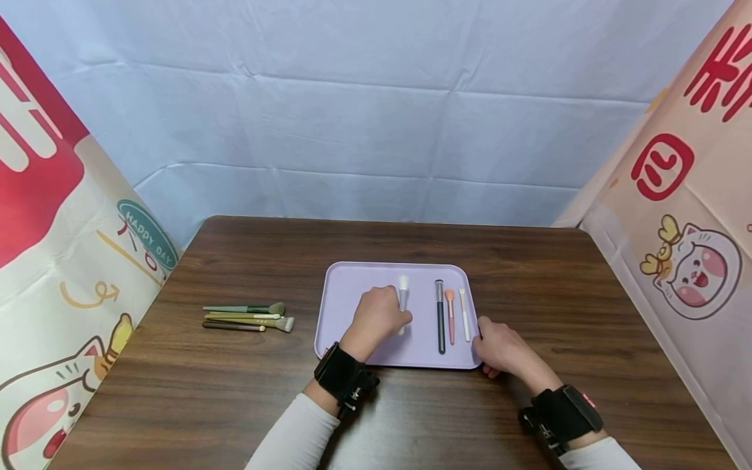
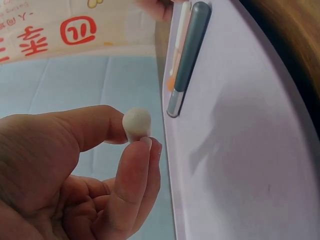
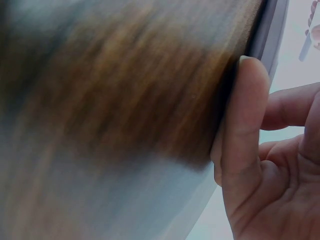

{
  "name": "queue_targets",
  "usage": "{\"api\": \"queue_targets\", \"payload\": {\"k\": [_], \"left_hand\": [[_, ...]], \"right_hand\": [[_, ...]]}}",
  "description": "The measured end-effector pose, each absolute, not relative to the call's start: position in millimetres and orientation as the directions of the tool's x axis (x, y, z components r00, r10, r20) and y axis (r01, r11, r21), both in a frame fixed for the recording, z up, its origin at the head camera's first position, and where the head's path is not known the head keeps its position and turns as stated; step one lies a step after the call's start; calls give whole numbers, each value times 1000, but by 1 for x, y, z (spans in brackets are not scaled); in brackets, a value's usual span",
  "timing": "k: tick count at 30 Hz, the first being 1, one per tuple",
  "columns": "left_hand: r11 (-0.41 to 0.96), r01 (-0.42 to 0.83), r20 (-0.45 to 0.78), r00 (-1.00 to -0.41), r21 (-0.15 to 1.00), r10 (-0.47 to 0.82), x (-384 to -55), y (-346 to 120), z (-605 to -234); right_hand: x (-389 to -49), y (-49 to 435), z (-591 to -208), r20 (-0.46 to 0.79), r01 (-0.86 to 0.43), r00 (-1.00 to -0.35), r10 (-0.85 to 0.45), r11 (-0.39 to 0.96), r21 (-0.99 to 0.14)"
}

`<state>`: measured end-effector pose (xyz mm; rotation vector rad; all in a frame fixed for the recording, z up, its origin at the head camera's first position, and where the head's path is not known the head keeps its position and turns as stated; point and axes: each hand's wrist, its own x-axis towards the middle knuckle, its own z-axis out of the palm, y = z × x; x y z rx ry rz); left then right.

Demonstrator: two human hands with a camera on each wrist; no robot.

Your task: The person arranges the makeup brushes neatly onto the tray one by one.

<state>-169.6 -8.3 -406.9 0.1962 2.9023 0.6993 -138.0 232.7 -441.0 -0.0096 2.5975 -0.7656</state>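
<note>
My left hand (image 1: 378,314) is over the middle of the lilac tray (image 1: 352,281), pinching a pale-handled makeup brush (image 1: 403,284) with white bristles. In the left wrist view, the brush's white rounded end (image 2: 136,122) shows between thumb and fingertips. To its right on the tray lie a dark makeup brush (image 1: 440,318), a pink makeup brush (image 1: 450,316) with orange bristles and a slim white makeup brush (image 1: 464,314), roughly side by side. My right hand (image 1: 499,346) grips the tray at its near right corner, its fingers around the rim.
Left of the tray, several makeup brushes lie in a group on the brown wooden table (image 1: 264,254): a green brush (image 1: 235,309), olive-handled ones and a dark brush (image 1: 232,326). A pale blue cloth (image 1: 352,130) hangs behind the table, with printed cloths at both sides.
</note>
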Motion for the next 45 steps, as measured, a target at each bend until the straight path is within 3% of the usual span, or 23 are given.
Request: {"api": "queue_targets", "payload": {"k": [45], "left_hand": [[899,127,-125,-973,419,195,-173,36,-424]], "right_hand": [[-137,234,-441,-400,110,-908,-125,851,-514]]}}
